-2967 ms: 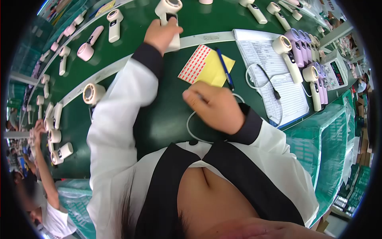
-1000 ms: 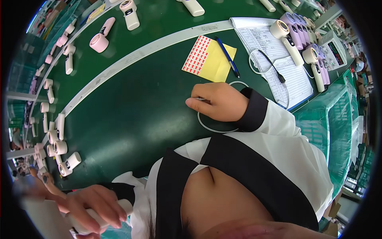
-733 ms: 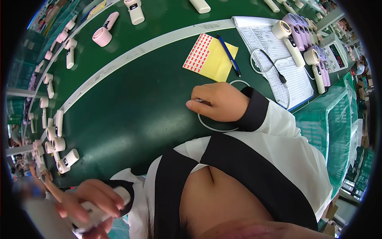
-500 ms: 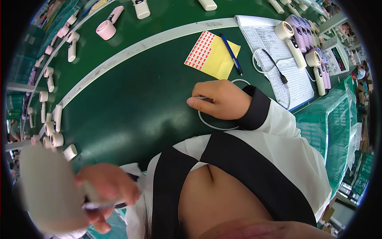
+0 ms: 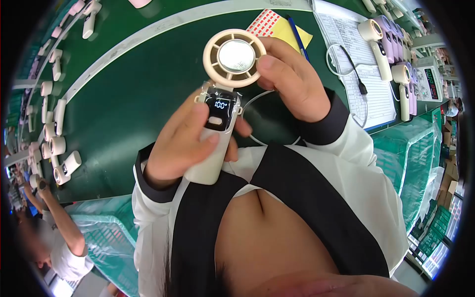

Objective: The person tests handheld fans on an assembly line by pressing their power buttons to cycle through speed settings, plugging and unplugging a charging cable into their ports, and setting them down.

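Note:
A cream handheld fan [image 5: 210,153] is held up before my chest, its round head [image 5: 236,55] at the top and its lit display [image 5: 220,105] reading 100. My left hand [image 5: 180,141] is wrapped around the fan's handle, thumb beside the display. My right hand [image 5: 292,76] grips the rim of the fan's head between thumb and fingers; some fingertips are hidden behind it. Behind the fan, a white cable [image 5: 252,106] curves over the green table. Close to my right hand lie a yellow sheet with red arrow stickers [image 5: 264,22] and a blue pen [image 5: 297,34].
On the right are written papers [image 5: 373,94], several cream and purple fans [image 5: 388,42] and a small meter [image 5: 428,79]. More fans [image 5: 57,146] line the left edge. Green lined crates [image 5: 109,237] stand at both sides. Another person's arm [image 5: 64,220] reaches in at lower left.
My left hand has brought the fan from the lower left to the middle. My right hand has risen from the table, where it was closed near the cable, to the fan's head.

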Motion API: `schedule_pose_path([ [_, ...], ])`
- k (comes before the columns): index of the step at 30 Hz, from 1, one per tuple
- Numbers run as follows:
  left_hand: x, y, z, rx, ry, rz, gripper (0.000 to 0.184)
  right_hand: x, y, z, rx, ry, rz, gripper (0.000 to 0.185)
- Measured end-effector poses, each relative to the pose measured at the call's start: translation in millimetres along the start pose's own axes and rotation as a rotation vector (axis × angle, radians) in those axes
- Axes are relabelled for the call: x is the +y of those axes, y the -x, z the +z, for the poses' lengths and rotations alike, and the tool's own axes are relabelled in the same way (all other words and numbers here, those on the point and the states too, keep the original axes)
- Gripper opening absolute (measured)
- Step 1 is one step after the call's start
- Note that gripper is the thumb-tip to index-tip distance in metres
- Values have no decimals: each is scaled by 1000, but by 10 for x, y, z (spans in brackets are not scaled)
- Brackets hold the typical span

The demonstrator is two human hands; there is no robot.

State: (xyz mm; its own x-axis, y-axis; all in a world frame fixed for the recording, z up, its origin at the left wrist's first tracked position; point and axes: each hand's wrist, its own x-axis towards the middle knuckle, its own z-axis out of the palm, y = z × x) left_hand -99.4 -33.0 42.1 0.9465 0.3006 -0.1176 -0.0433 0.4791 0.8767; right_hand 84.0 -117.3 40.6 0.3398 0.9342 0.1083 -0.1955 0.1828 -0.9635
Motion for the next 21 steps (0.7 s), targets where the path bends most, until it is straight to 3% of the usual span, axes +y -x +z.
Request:
schedule_pose_path([
  [2,-9,20,12,7,-84,-4,38,-21,-20,-19,42,25,-4,32],
  [6,-125,8,40,255,-1125,316,32,11,-43,-111,179,-13,-83,32],
  [7,-109,6,64,249,-1129,322,32,-6,-35,-88,183,-12,-91,32],
  [11,12,3,178,76,-1228,453,32,-58,-4,151,54,-902,292,31],
  [12,-9,-7,187,73,-1233,453,32,-63,-1,127,52,-905,288,31],
  [16,-216,-103,166,276,-1033,312,30,-88,-3,-113,269,58,-81,26],
  [17,-200,-111,163,280,-1032,313,30,-103,-10,-112,265,60,-80,26],
  [21,-30,-49,135,58,-208,-107,31,-192,-21,-40,221,-56,-94,20],
])
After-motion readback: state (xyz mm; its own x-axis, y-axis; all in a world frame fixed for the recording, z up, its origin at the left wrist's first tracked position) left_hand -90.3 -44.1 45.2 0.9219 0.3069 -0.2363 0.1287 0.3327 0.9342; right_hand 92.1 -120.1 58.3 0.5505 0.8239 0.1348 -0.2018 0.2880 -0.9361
